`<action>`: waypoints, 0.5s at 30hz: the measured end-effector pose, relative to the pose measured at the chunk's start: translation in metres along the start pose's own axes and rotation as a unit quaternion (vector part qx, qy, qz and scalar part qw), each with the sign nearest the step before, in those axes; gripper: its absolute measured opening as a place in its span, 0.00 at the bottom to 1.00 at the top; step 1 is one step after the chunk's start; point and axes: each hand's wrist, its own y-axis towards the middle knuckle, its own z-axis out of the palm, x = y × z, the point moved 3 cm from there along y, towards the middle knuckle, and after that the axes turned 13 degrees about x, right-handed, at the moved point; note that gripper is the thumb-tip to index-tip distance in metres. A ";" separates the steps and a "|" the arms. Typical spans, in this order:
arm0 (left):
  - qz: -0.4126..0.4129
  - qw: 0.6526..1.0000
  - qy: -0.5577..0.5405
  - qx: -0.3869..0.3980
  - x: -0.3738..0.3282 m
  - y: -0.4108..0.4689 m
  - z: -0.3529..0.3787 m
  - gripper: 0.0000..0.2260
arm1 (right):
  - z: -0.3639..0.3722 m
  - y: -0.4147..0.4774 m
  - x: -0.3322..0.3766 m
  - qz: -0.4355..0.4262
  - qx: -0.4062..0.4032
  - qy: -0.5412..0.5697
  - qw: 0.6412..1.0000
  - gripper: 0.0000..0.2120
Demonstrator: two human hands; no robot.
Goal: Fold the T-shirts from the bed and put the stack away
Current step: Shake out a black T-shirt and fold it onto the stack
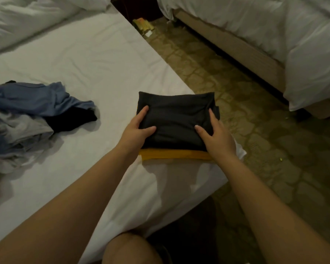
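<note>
Bed [88, 60]: white sheet, wrinkled, filling the left and centre; its right edge runs beside a patterned floor [255, 130].
Unfolded pile [27, 119]: blue, grey and black garments crumpled at the left, well apart from the stack.
Black T-shirt [175, 115]: folded into a neat rectangle near the bed's right edge; long axis runs left to right, fold edges square to the person.
Yellow T-shirt [171, 154]: folded, lying under the black one, only its near strip showing.
Left hand [139, 128]: gripping the black shirt's left side.
Right hand [215, 134]: clasping its right side.
</note>
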 end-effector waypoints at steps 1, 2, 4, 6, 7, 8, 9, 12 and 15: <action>-0.003 1.000 0.026 0.003 -0.003 0.001 0.000 0.30 | 0.000 0.000 0.001 0.006 -0.002 -0.018 1.000 0.33; -0.018 0.998 0.065 0.007 -0.005 0.002 0.000 0.30 | 0.000 0.000 0.002 0.018 -0.006 -0.048 0.999 0.33; -0.071 0.979 0.189 -0.004 -0.007 0.002 -0.001 0.30 | -0.001 -0.005 0.009 0.049 -0.027 -0.132 0.990 0.32; -0.099 0.931 0.348 -0.040 -0.012 0.000 -0.001 0.30 | -0.005 -0.011 0.024 0.036 -0.066 -0.191 0.979 0.30; -0.078 0.902 0.420 -0.068 -0.019 -0.001 0.002 0.29 | -0.007 -0.014 0.035 0.011 -0.085 -0.208 0.974 0.29; -0.028 0.874 0.476 -0.100 -0.027 -0.002 0.006 0.28 | -0.006 -0.014 0.047 -0.018 -0.097 -0.222 0.970 0.28; 0.031 0.849 0.514 -0.122 -0.034 -0.001 0.011 0.26 | -0.002 -0.011 0.059 -0.046 -0.100 -0.236 0.966 0.27; 0.078 0.813 0.569 -0.091 -0.025 0.013 0.025 0.22 | 0.019 0.009 0.075 -0.059 -0.046 -0.266 0.961 0.25; -0.022 0.838 0.545 -0.020 0.014 0.031 0.020 0.23 | 0.047 0.026 0.053 0.017 0.041 -0.264 0.963 0.27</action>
